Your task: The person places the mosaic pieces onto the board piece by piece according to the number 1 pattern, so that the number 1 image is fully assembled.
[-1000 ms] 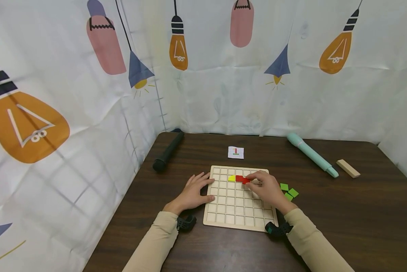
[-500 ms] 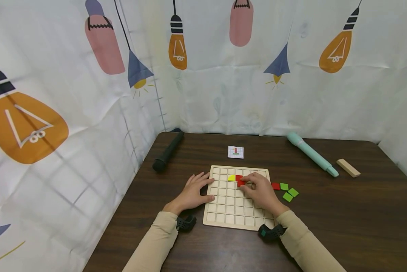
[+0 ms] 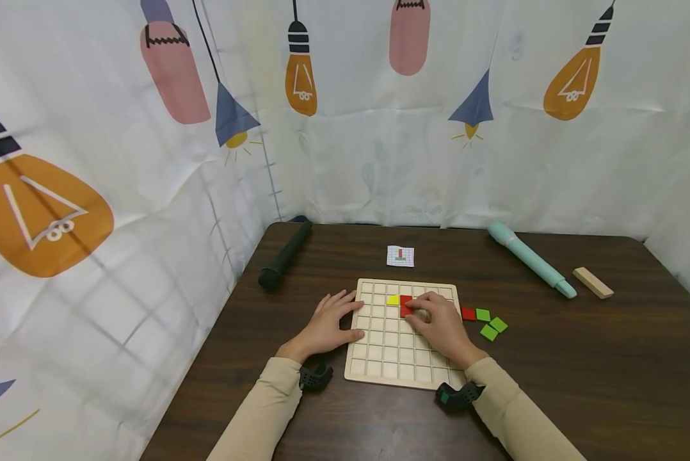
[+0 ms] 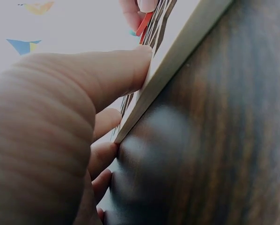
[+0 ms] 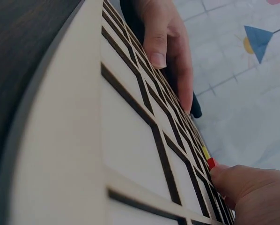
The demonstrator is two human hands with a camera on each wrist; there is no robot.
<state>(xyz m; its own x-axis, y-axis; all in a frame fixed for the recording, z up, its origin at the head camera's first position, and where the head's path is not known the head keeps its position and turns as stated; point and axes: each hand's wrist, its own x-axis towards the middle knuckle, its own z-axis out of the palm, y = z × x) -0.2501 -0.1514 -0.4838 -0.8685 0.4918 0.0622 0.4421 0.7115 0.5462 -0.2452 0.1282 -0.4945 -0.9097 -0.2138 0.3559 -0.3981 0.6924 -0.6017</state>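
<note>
Left hand (image 3: 326,325), fingers spread flat, steadies the wooden grid board (image 3: 386,358). Right hand (image 3: 439,324) fingertips press a red tile (image 3: 405,310) into the board's second row, beside 1 yellow tile (image 3: 392,299). Off-board: 1 red tile (image 3: 468,314), 3 green tiles (image 3: 490,323).

A dark wooden table (image 3: 581,371) bears a grid board (image 3: 388,358), loose tiles (image 3: 483,320), a card (image 3: 400,256), two cylinders and a block (image 3: 593,283).
</note>
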